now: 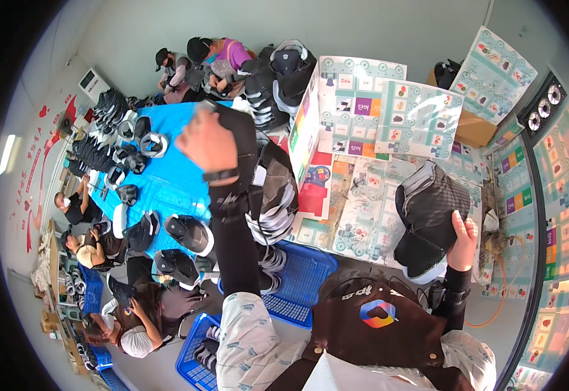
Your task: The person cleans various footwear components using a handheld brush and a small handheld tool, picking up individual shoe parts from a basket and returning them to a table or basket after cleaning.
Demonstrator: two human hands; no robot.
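Observation:
My right hand grips the edge of a black cap, with the thumb and fingers closed on its side. The cap has a grey inner band and a pale rim at the bottom, and it is held over the right part of the work table. My left arm reaches far forward, and my left hand is smeared by motion over the blue table cover. Beside that hand stands a tall stack of dark caps. A black shape touches or overlaps my left hand; whether it is held I cannot make out.
More caps lie on the blue-covered table, where several people sit working. Blue plastic baskets stand below, one holding caps. Printed boards form a low wall behind my table. An orange hose hangs at right.

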